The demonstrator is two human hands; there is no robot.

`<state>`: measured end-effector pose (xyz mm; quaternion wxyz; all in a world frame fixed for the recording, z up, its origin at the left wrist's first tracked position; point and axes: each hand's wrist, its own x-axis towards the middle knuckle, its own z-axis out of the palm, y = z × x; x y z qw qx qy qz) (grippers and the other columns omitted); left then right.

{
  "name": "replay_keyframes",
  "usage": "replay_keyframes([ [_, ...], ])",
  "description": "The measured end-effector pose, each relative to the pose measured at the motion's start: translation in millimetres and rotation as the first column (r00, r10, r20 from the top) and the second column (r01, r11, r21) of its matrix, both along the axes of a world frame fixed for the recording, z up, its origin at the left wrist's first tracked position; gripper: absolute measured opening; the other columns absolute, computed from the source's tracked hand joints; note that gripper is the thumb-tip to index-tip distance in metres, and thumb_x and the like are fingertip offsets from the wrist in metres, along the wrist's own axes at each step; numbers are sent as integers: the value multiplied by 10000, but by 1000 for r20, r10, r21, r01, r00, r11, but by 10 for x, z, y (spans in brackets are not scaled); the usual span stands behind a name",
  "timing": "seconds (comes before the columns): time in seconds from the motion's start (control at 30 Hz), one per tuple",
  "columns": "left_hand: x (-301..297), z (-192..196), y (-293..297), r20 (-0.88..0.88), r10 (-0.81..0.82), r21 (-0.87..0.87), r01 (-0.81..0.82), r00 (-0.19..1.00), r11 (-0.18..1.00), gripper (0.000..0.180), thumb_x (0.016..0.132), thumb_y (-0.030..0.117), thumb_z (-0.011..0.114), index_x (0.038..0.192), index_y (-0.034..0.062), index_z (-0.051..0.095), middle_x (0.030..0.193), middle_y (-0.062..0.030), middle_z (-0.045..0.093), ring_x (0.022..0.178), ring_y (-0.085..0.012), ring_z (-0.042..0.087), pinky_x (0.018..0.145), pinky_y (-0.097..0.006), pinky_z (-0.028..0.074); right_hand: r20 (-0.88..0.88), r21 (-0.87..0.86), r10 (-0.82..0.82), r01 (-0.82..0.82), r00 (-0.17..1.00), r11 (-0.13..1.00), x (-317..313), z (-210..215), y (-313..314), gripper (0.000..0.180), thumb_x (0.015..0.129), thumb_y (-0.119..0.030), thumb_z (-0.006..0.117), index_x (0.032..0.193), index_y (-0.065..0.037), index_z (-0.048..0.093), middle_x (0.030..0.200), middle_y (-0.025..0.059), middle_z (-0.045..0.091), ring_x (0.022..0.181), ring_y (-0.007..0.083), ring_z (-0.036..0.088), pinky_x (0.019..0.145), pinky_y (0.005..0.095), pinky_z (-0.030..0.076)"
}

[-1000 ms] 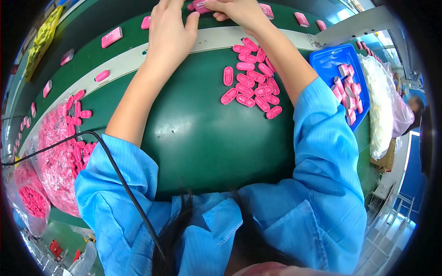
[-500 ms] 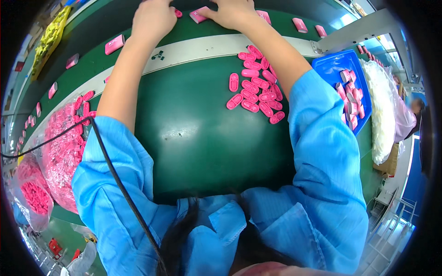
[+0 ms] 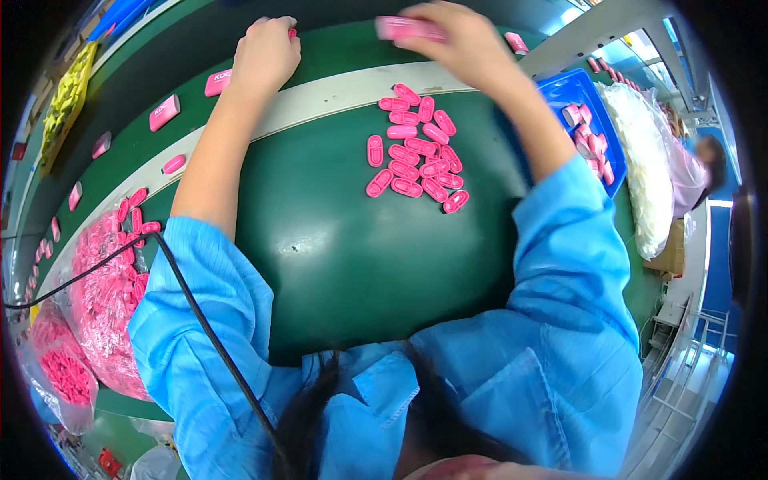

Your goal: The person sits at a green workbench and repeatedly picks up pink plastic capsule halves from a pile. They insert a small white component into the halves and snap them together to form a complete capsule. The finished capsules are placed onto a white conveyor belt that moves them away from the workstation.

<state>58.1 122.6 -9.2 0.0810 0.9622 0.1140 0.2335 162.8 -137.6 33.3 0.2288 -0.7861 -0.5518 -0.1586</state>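
Note:
Over the green belt at the far side, my left hand (image 3: 269, 58) is closed, with a bit of a pink oval plastic case (image 3: 293, 34) showing at its fingertips. To the right, my right hand (image 3: 464, 42) grips a pink cardboard sleeve (image 3: 398, 29), smeared by motion. Nearer me, on the green tabletop, lies a loose group of several pink oval plastic cases (image 3: 406, 154), between my forearms. One more pink oval case (image 3: 174, 164) rests on the pale rail left of my left forearm.
Pink sleeves (image 3: 164, 113) sit spaced along the belt (image 3: 336, 50). A blue tray (image 3: 614, 144) at the right holds several sleeves, beside a white bag (image 3: 640, 176). Bags of pink parts (image 3: 100, 296) stand at the left. A black cable (image 3: 196, 300) crosses my left sleeve. Someone sits far right.
My right hand has lifted the pink sleeve and moved right with it. My left hand has drawn slightly nearer. Sleeves on the belt at the left have shifted leftward and nearer.

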Motion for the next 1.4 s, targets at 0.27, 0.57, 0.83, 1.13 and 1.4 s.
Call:
replay_keyframes([
  [0.27, -189, 181, -574, 132, -200, -891, 204, 971, 405, 330, 910, 160, 657, 1209, 21, 630, 1035, -114, 699, 873, -157, 693, 797, -296, 574, 124, -304, -577, 585, 807, 752, -155, 290, -2153, 403, 852, -368, 711, 1077, -34, 695, 1055, 176, 685, 994, 340, 648, 882, 415, 492],
  [0.57, -376, 81, -644, 254, -245, -963, 221, 936, -154, 361, 920, 130, 668, 1257, 22, 598, 1090, -74, 686, 893, -94, 671, 752, -197, 577, -73, -8, -200, 200, 977, 980, 205, -76, -171, 300, 878, -260, 644, 1052, -17, 676, 998, 172, 661, 1041, 374, 605, 892, 448, 485],
  [0.83, -408, 54, -767, 233, -232, -972, 229, 944, -44, 383, 918, 164, 680, 1259, 20, 585, 1044, -89, 687, 911, -149, 680, 813, -252, 575, -316, -47, -260, 259, 912, 965, 73, -381, 278, 174, 895, -116, 644, 1003, 19, 623, 926, 201, 685, 816, 335, 691, 772, 379, 557],
  [1.13, -455, 52, -917, 289, -323, -957, 275, 901, -91, 311, 912, 162, 691, 1188, 35, 627, 1014, -54, 682, 918, -127, 658, 878, -267, 545, -906, 396, 351, 185, 234, 899, -397, -410, -222, 361, 924, -138, 678, 1231, 22, 577, 1111, 108, 659, 945, 171, 677, 869, 280, 557],
  [1.4, -485, 55, -983, 203, -255, -973, 224, 945, 57, 293, 918, 175, 690, 1155, 4, 672, 1102, -67, 690, 978, -114, 645, 918, -272, 531, -895, 369, 311, 140, 321, 919, -363, -437, -269, 294, 894, -98, 700, 1157, 14, 629, 977, 78, 694, 872, 130, 657, 805, 252, 536],
])
